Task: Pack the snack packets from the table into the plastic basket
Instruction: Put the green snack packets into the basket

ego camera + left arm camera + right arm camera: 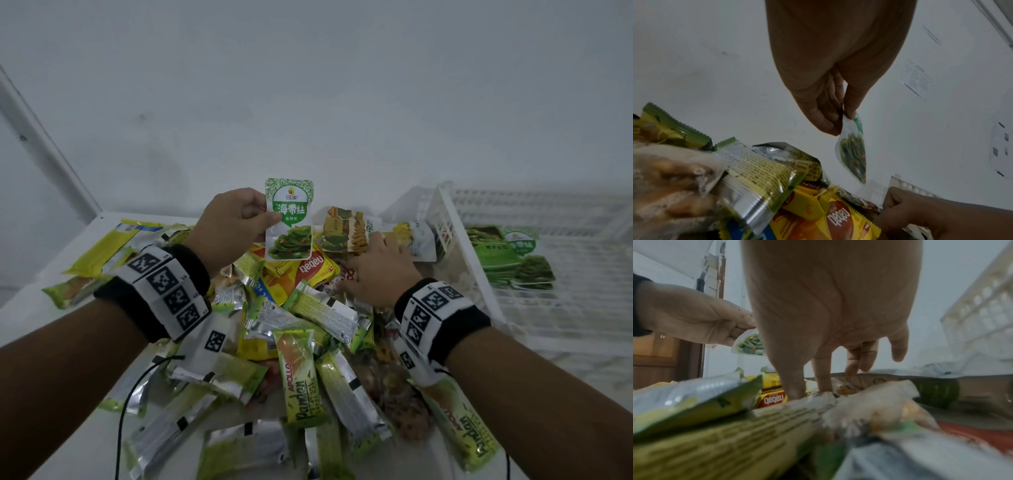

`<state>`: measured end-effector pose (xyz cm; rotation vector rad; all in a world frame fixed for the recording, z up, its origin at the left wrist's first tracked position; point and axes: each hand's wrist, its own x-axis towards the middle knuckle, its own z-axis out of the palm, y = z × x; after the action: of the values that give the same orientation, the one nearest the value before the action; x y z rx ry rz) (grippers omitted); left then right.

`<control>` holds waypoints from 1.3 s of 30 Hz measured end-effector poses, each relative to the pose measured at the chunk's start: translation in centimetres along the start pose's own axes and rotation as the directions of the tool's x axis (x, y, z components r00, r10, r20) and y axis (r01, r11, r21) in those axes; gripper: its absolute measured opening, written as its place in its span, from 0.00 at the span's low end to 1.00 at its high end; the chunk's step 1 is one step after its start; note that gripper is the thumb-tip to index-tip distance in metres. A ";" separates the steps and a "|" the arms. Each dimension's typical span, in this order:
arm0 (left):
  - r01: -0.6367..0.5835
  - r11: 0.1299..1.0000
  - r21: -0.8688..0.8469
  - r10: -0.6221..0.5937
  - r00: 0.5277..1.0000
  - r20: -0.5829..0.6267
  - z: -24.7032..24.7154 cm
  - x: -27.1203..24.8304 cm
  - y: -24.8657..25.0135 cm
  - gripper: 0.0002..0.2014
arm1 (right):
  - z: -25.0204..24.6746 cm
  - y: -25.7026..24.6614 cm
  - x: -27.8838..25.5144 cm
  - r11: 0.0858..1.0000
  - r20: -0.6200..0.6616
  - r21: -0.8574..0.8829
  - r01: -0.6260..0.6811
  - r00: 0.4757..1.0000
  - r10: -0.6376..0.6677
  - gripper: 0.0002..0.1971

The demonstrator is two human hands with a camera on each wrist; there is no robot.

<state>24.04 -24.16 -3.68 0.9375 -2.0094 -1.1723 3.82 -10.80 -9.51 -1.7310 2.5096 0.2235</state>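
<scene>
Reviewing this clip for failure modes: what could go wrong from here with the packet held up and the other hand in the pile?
1. The left hand pinches the seaweed packet only by its edge, so it may slip out on the way to the plastic basket.
2. The right hand reaches into a loose, overlapping pile; pulling the brown packet may drag neighbours along.
3. Pandan packets lie near the table's front edge, beneath the right forearm, and could get knocked off.

left hand [230, 224] raised, fingers pinching; right hand [378, 270] low, fingers spread downward
</scene>
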 end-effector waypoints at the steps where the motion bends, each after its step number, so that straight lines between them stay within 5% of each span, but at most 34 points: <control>1: 0.001 1.000 -0.002 -0.001 1.000 0.004 -0.1 -0.1 -0.1 0.07 | 0.0 -0.3 -0.1 0.999 0.000 0.034 0.035 0.999 -0.035 0.26; 13: 0.025 0.999 0.024 -0.023 0.998 -0.052 -2.8 -0.1 -0.3 0.06 | -1.1 -3.8 0.2 0.973 0.004 0.157 0.171 0.985 -0.174 0.14; 18: 0.010 1.000 0.022 -0.009 0.997 -0.073 -3.7 -0.6 -0.3 0.05 | -1.3 -3.3 0.2 0.867 -0.161 0.407 0.286 0.957 -0.240 0.13; 24: -0.003 1.000 0.013 0.004 0.998 -0.068 -3.7 -0.9 -0.1 0.05 | -3.2 -1.7 -0.9 0.713 -0.472 0.634 0.299 0.880 0.052 0.12; 30: -0.009 1.000 0.012 0.009 0.999 -0.043 -3.2 -1.2 -0.4 0.08 | -3.2 0.5 -1.9 0.681 -0.526 0.693 0.236 0.811 0.255 0.10; 36: -0.022 1.000 -0.004 0.022 1.000 -0.012 -2.4 -1.4 -0.2 0.05 | -1.9 1.9 -2.9 0.823 -0.397 0.567 0.040 0.888 0.230 0.08; 39: -0.023 0.999 -0.044 0.024 0.999 0.024 -1.8 -1.8 0.1 0.05 | -1.3 2.6 -3.4 0.888 -0.369 0.459 -0.014 0.907 0.205 0.15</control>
<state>26.44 -23.49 -3.08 0.8797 -2.0005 -1.2153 2.63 -6.94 -7.55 -1.5611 2.6368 -0.7376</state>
